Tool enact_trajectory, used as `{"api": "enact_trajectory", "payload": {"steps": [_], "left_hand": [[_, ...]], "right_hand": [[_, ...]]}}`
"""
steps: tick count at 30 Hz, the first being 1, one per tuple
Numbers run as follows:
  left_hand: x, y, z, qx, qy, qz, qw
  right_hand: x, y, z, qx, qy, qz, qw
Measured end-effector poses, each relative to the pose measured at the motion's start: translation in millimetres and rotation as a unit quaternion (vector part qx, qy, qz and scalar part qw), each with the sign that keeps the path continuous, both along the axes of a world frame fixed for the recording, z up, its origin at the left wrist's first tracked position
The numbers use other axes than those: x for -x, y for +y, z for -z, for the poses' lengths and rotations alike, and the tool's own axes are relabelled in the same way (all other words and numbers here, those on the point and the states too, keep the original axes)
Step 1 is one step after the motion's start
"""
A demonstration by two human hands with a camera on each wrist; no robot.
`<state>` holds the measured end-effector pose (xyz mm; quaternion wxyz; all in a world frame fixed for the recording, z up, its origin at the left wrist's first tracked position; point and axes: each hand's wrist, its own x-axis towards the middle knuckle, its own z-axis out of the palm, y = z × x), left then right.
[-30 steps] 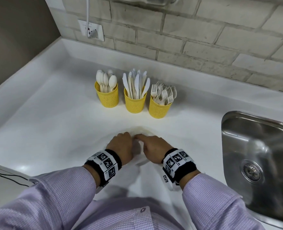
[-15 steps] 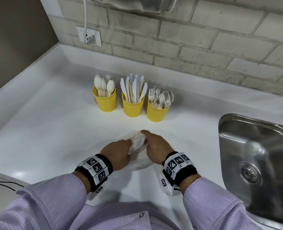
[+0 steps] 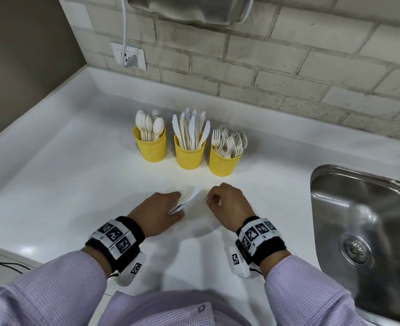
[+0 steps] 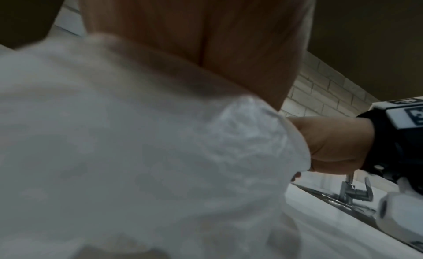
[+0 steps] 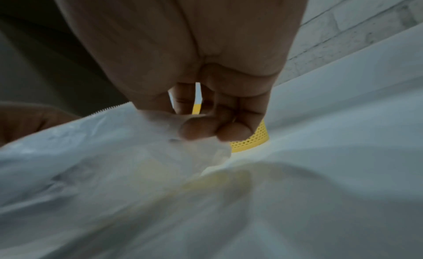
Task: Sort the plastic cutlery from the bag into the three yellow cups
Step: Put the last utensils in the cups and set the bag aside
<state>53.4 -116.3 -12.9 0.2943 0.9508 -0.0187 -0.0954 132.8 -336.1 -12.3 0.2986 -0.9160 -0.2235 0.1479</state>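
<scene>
Three yellow mesh cups stand in a row at the back of the white counter: the spoon cup (image 3: 151, 149), the knife cup (image 3: 189, 157) and the fork cup (image 3: 223, 163), each full of white plastic cutlery. In front of them my left hand (image 3: 170, 203) grips the thin, crumpled plastic bag (image 3: 190, 197), bunched flat in its fingers. My right hand (image 3: 214, 200) is just right of it, fingers curled. In the right wrist view its fingertips (image 5: 217, 129) pinch a bit of the bag's film (image 5: 114, 163), with a yellow cup (image 5: 251, 141) behind. No cutlery shows in the bag (image 4: 137, 154).
A steel sink (image 3: 363, 220) is set into the counter at the right. On the brick wall behind are a socket (image 3: 128, 56) with a white cable and a steel fixture (image 3: 189, 8). A grey side wall bounds the counter on the left.
The bag, pressed flat under both hands a second ago, is now gathered into the left hand. The right hand has drawn a little to the right. The head view has tilted up.
</scene>
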Motion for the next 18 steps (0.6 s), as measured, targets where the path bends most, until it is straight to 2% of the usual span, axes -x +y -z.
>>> {"api": "enact_trajectory", "payload": {"steps": [5, 10, 14, 18], "left_hand": [[-2, 2, -2, 0.026, -0.003, -0.064, 0.998], [-2, 3, -6, 0.099, -0.009, -0.120, 0.988], [-3, 6, -10, 0.071, 0.007, -0.074, 0.995], [-8, 1, -12, 0.053, -0.021, -0.066, 0.996]], "right_hand": [[-4, -2, 3, -0.015, -0.054, 0.031, 0.998], [-7, -5, 7, 0.013, -0.092, 0.044, 0.995], [-7, -5, 5, -0.007, -0.121, 0.072, 0.990], [-2, -3, -5, -0.006, -0.119, 0.005, 0.993]]}}
